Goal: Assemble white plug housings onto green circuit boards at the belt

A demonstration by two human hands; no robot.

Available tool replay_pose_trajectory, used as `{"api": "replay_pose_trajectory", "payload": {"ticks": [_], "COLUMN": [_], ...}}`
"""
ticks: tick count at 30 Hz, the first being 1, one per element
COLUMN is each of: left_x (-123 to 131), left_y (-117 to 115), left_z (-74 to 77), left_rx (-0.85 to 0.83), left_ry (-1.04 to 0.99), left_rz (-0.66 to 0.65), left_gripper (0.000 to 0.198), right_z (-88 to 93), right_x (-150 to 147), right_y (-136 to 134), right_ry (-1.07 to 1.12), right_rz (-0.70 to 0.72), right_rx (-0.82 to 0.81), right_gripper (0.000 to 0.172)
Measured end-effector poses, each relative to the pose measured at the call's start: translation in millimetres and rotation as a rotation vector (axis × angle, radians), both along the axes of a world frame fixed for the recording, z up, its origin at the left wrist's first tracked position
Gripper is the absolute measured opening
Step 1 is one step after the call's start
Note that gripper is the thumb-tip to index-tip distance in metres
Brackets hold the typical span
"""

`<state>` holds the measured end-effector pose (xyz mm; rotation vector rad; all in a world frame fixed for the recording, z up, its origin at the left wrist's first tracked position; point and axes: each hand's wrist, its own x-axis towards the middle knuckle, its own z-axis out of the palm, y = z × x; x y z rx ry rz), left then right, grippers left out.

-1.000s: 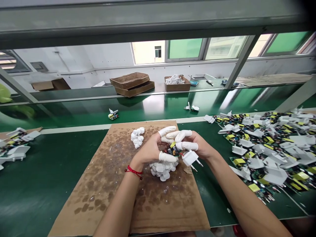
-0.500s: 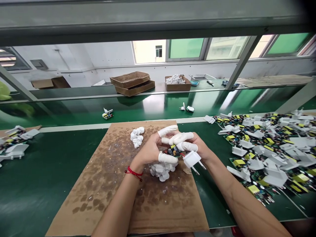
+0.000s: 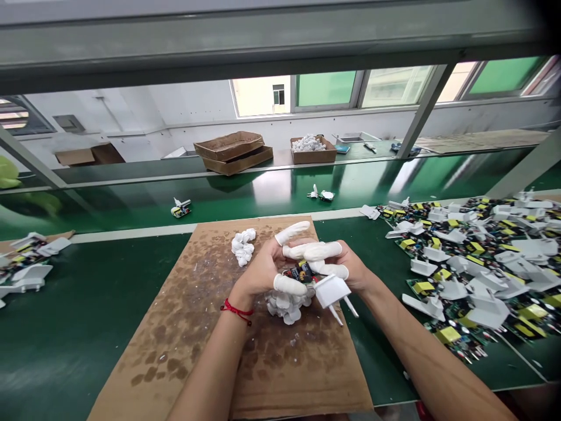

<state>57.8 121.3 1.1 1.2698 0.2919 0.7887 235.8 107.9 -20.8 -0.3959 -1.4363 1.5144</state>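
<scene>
My left hand (image 3: 266,268) and my right hand (image 3: 350,264) meet over the cardboard sheet (image 3: 201,351), white covers on several fingers. Between them is a small circuit board (image 3: 298,272) with black parts, and the fingers of both are closed round it. Joined to the board, a white two-pin plug (image 3: 332,290) sticks out below my right hand, pins pointing down and right. Part of the board is hidden by the fingers. Beneath my left thumb lies a heap of small white pieces (image 3: 289,307); a smaller white heap (image 3: 243,245) sits farther back.
Many circuit boards with white plastic parts (image 3: 477,263) cover the right of the bench, and more boards (image 3: 28,266) lie at far left. Two boards (image 3: 180,208) (image 3: 324,195) rest on the green belt (image 3: 245,204). Behind it stand cardboard trays (image 3: 239,161) and a box of white pieces (image 3: 313,155).
The boards on the green belt have shifted left. Both my hands, with the circuit board, have moved slightly left, and the plug has turned a little, its pins now pointing more downward.
</scene>
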Motion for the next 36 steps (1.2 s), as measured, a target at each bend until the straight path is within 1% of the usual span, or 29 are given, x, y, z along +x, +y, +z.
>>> {"api": "replay_pose_trajectory", "payload": {"ticks": [3,6,11,16,20,21,24,26,28,30,31,33,36], "left_x": [-1,-4,-5,-2,-3,-3,-5,-5,-5,-5,-5,-5,-4], "left_y": [0,0,3,2,-2,-2,0,3,4,5,4,2,-1], "left_z": [0.3,-1.0,-3.4,0.8,6.2,6.6,4.2,1.0,-1.7,-2.5,-2.1,0.3,5.4], "left_rx": [-0.014,-0.013,0.005,0.081,0.104,0.108,0.121,0.118,0.099,0.082,0.073,0.047,0.018], "left_ry": [0.026,0.068,0.087,0.127,0.155,0.158,0.154,0.142,0.129,0.110,0.100,0.086,0.084], "left_rz": [-0.016,-0.015,-0.013,-0.009,0.020,0.021,0.017,0.014,0.004,-0.005,-0.008,-0.016,0.002], "left_gripper": [0.117,0.119,0.116,0.110,0.106,0.107,0.109,0.109,0.108,0.107,0.106,0.103,0.101], "right_z": [3.0,2.2,-1.7,-2.8,-1.7,-1.4,-1.0,-1.3,-1.8,-2.7,-3.1,-3.5,-2.1], "right_x": [-3,-6,-8,-5,-4,-4,-6,-8,-11,-13,-14,-14,-13], "right_y": [-1,0,1,2,2,2,2,1,0,-2,-2,-4,-5], "right_ry": [0.016,0.047,0.083,0.068,0.014,-0.009,-0.061,-0.055,-0.042,-0.028,-0.022,-0.002,0.022], "right_rz": [-0.019,-0.008,0.006,0.110,0.125,0.129,0.101,0.053,0.020,0.018,0.032,0.069,0.113], "right_rx": [0.001,0.009,-0.031,-0.020,0.030,0.038,0.058,0.067,0.034,-0.053,-0.096,-0.142,-0.134], "right_gripper": [0.013,0.009,0.010,0.013,0.025,0.026,0.019,0.020,0.030,0.042,0.046,0.047,0.047]}}
